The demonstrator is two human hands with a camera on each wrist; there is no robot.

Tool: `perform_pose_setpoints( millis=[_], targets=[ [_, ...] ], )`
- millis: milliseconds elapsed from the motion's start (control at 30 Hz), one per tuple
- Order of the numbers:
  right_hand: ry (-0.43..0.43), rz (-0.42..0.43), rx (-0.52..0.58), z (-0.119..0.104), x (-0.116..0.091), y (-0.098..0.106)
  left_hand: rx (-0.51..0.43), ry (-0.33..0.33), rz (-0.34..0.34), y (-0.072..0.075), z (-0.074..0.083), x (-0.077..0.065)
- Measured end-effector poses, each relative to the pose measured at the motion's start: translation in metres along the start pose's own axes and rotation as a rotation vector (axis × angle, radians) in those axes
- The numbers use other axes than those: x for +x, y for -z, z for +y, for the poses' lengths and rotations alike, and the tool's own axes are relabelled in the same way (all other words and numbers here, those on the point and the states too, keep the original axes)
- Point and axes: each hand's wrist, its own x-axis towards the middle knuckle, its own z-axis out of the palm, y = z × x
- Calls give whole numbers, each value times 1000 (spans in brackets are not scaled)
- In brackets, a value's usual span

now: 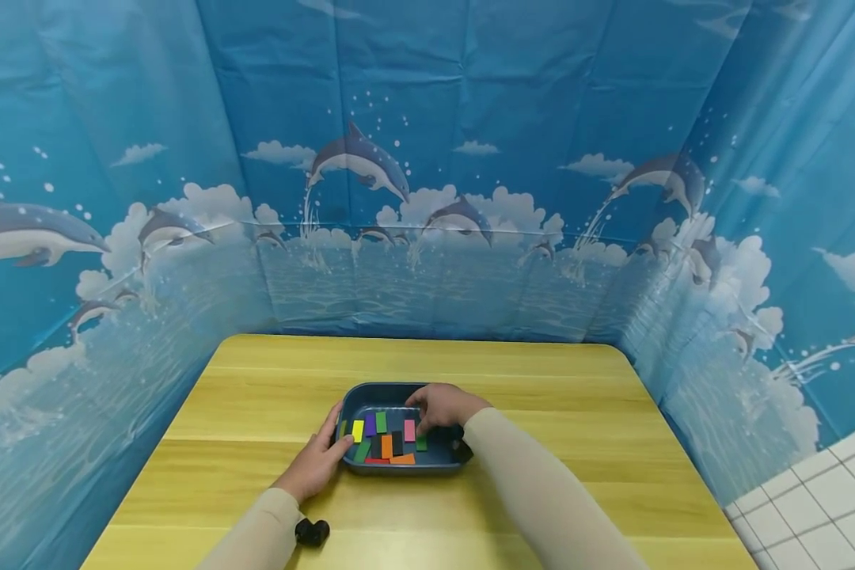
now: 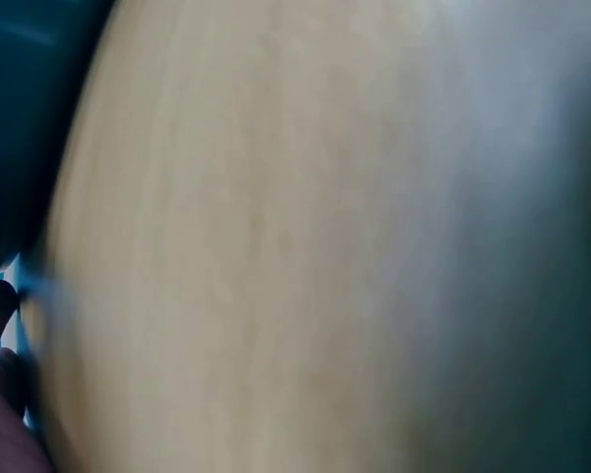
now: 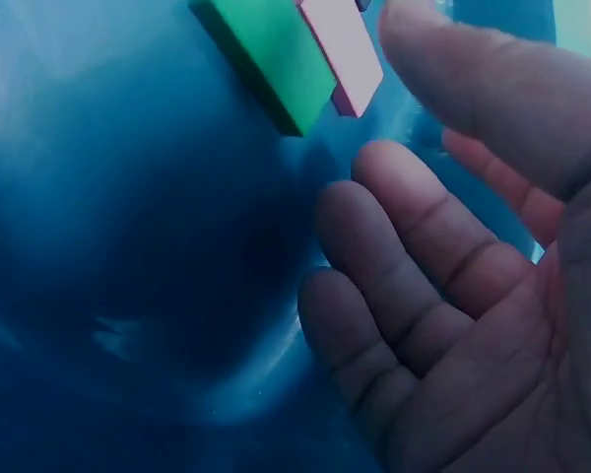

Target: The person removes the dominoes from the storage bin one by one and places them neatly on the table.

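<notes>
A dark blue tray (image 1: pixel 406 470) holds several flat coloured blocks, bunched mostly in its left half. My left hand (image 1: pixel 313 467) grips the tray's left side, thumb over the rim and fingers along the outside. Over the right part of the tray hovers my right hand (image 1: pixel 442 405), near a pink block (image 1: pixel 409 430) and a green block (image 1: pixel 421 445). In the right wrist view its fingers (image 3: pixel 404 256) are loosely bent, with nothing between them and the thumb. The left wrist view is blurred, with the tray's dark wall (image 2: pixel 30 118) in a corner.
A yellow wood-grain table (image 1: pixel 541 372) lies under the tray. Blue dolphin-print curtains (image 1: pixel 435 285) hang behind it and along both sides. A small black object (image 1: pixel 312 532) is by the left wrist. White tiles (image 1: pixel 819 491) appear at the lower right.
</notes>
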Motion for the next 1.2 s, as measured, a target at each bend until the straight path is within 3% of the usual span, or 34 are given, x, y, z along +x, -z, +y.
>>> perform_pose_setpoints(
  millis=[300, 633, 1200],
  targets=[
    [-55, -32, -10, 3, 7, -12, -2, 0, 3, -4, -5, 3],
    [-49, -3, -9, -1, 9, -26, -15, 2, 12, -5, -6, 3],
    [-50, 15, -5, -1, 9, -28, -24, -19, 11, -4, -8, 4]
  ],
)
